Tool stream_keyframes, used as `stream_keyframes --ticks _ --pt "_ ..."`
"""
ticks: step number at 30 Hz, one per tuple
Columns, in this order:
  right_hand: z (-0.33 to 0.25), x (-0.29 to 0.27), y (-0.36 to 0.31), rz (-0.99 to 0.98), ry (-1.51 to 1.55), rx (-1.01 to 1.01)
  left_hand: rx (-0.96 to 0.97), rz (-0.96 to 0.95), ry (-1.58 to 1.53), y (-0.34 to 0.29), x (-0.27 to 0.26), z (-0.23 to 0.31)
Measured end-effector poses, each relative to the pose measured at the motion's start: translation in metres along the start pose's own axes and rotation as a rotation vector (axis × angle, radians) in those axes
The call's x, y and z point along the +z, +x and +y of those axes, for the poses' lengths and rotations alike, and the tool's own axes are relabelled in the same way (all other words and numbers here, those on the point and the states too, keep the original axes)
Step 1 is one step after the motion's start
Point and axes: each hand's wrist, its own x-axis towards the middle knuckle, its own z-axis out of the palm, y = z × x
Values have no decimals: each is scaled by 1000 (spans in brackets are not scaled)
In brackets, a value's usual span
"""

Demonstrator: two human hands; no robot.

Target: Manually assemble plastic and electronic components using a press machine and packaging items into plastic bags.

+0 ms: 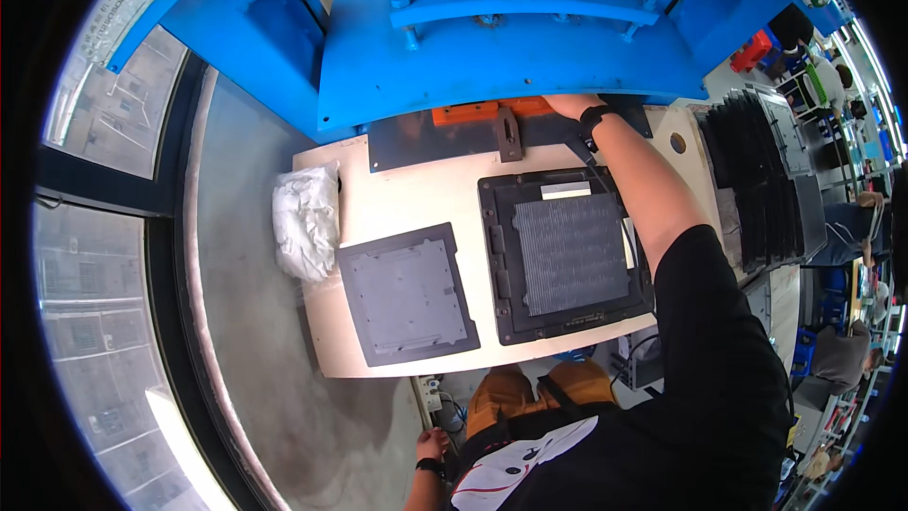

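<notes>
My right hand [570,107] reaches in under the front edge of a blue press [511,71], beside an orange bar [473,114]. Its fingers are hidden there, so whether it grips anything cannot be seen. Low by my side hangs my left hand [433,443], its fingers curled in and nothing visible in them. On the light wooden tabletop below my right forearm lies a black frame [494,265] holding a grey ribbed panel [570,251]. A flat dark grey square panel [407,293] lies to its left. A slotted metal clamp [509,135] stands in front of the orange bar.
A white plastic-wrapped bundle [307,218] sits at the table's left edge. Stacked black panels [752,180] stand to the right. Windows [104,303] line the left side. Several people are farther off at the right. A dark cable runs beneath my right forearm.
</notes>
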Motion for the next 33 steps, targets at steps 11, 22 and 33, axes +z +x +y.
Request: stream_keyframes --ticks 11,22,33 --pt "23 26 29 248 -122 -43 -101 -35 -103 8 -10 -31" --pt "50 29 10 525 -234 -36 112 -44 100 -24 4 17" --pt "66 -84 -173 557 276 388 780 -444 439 -154 96 208"
